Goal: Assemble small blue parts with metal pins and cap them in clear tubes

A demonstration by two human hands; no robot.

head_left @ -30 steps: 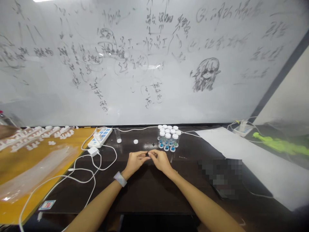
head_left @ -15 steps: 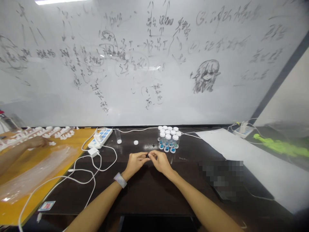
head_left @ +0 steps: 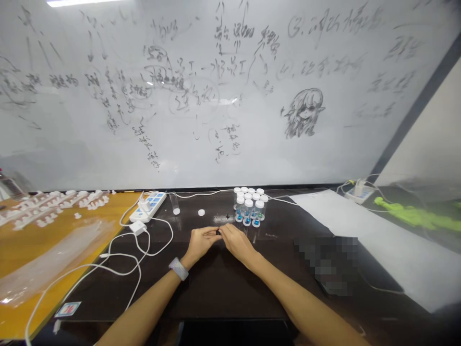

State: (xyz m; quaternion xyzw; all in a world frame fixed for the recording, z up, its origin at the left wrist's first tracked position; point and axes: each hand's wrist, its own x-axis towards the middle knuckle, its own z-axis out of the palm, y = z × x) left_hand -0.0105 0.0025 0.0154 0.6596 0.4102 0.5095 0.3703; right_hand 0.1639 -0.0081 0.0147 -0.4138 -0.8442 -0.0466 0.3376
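Note:
My left hand (head_left: 200, 241) and my right hand (head_left: 237, 243) meet over the dark table (head_left: 223, 288), fingertips pinched together. Between them is a small black piece (head_left: 218, 232), too small to name and partly covered by the fingers. Another small black piece (head_left: 227, 216) stands on the table just beyond my fingertips. A white cap (head_left: 201, 212) lies farther back to the left. A clear tube with a white end (head_left: 175, 205) stands behind it. Several clear vials with white caps and blue contents (head_left: 248, 211) are grouped beyond my right hand.
A power strip (head_left: 148, 206) and looping white cables (head_left: 139, 259) lie to the left. The yellow surface beside them (head_left: 82, 259) holds white parts (head_left: 54, 204) and a plastic bag (head_left: 54, 259). On the right are a white sheet (head_left: 363, 240) and a green object (head_left: 414, 218). The whiteboard (head_left: 180, 158) stands behind.
The other person's hand at the left has gone out of view. My right-hand fingers have shifted slightly around the small black piece. The view has moved a little.

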